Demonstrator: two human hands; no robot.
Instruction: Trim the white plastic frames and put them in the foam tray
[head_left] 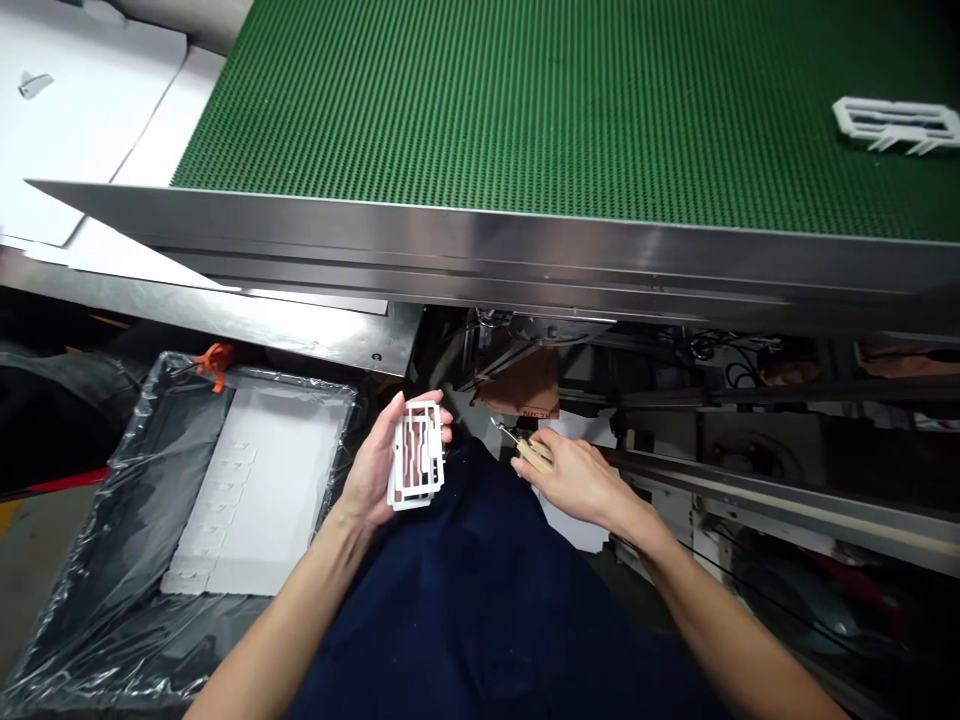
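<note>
My left hand (379,462) is closed on a white plastic frame part (417,456), held upright over my dark blue lap, just below the conveyor's steel edge. My right hand (576,474) grips a small tool with a wooden handle (531,452) and a thin metal tip pointing left toward the part. The two hands are a short gap apart. A second white plastic part (897,124) lies on the green belt at the far right.
The green conveyor belt (525,110) with its steel rim (480,240) fills the top. A plastic-lined bin (112,560) holding rows of white parts sits at lower left. White sheets (82,110) lie at upper left. Machine frame and cables show under the belt.
</note>
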